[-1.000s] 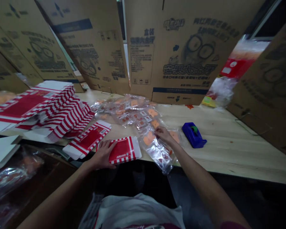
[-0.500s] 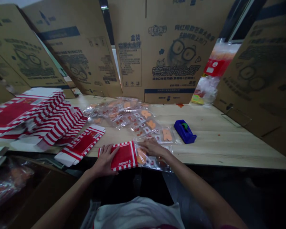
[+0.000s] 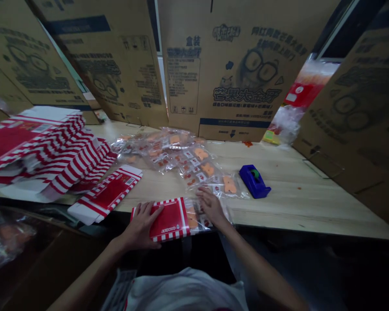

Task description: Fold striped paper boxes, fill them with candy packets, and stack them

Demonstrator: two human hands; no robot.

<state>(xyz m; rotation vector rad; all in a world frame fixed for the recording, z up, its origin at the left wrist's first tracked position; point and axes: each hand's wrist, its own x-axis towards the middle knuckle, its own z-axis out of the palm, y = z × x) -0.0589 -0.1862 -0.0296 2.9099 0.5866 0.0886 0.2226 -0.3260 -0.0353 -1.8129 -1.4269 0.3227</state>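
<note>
My left hand lies over a flattened red-and-white striped box at the table's front edge, fingers across its left end. My right hand presses on a clear plastic packet of orange pieces, whose left part is hidden under the box's right end. Beyond my right hand, a loose heap of similar packets spreads across the table.
A stack of flat striped boxes stands at left, with a single box overhanging the edge. A blue tape dispenser sits on the wooden table. Printed cardboard sheets line the back. Plastic bags lie in a brown carton at lower left.
My right hand has slid the packet left, and it now lies partly under the box. The box has shifted slightly toward me, and the whole view has moved a little.
</note>
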